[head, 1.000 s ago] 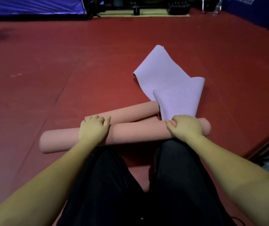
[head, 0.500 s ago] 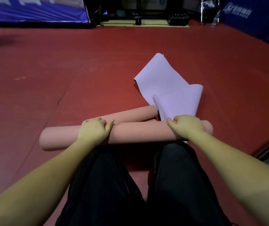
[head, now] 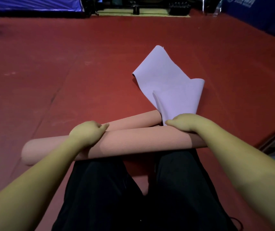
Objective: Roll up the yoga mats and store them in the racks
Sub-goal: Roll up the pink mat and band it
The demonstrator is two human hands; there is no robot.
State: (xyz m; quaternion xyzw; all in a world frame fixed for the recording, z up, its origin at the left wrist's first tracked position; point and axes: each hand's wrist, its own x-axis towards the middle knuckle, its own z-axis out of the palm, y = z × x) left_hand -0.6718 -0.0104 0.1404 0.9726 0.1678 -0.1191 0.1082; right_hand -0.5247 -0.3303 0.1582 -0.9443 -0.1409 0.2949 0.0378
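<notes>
Your two bare forearms reach forward and converge ahead of your legs, which are in dark trousers. Your left hand (head: 87,133) lies knuckles-up with its fingers curled down over the pink rolled mat (head: 133,140), thumb pointing toward the right. Your right hand (head: 186,122) sits farther forward and higher, fingers bent over the same roll's far side, thumb stretched left.

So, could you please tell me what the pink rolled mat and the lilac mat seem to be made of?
Pink rolled mat: probably soft foam or rubber, matte, with a fine ribbed texture across its surface. Lilac mat: likely thin flexible foam, smooth and matte; it folds over itself in soft curves without creasing.
</notes>
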